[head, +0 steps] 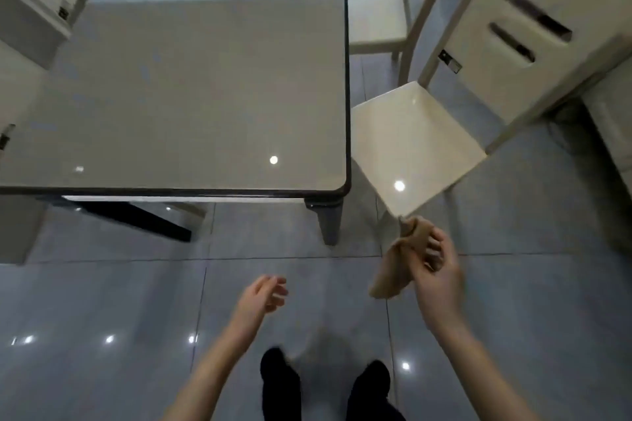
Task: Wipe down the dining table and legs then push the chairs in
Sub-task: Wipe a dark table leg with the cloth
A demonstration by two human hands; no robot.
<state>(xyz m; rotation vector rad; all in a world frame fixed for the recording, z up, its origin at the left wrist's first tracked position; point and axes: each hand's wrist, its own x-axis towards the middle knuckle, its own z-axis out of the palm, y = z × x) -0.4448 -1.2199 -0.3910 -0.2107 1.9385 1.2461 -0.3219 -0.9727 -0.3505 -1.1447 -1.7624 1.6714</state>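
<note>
A glossy grey dining table [191,96] with a dark rim fills the upper left; its near right leg [329,220] stands at the corner. A cream chair [415,143] is pulled out and turned at the table's right side. My right hand [439,270] grips a crumpled tan cloth [396,270] in the air, below the chair seat's near corner. My left hand [265,294] hangs over the floor in front of the table with its fingers loosely curled and nothing in it.
A second cream chair [374,15] stands farther along the right side. Part of another chair [34,3] shows at the upper left. A dark brace [136,220] runs under the table. Glossy grey floor tiles [102,301] lie below, and my dark shoes [280,376] stand on them.
</note>
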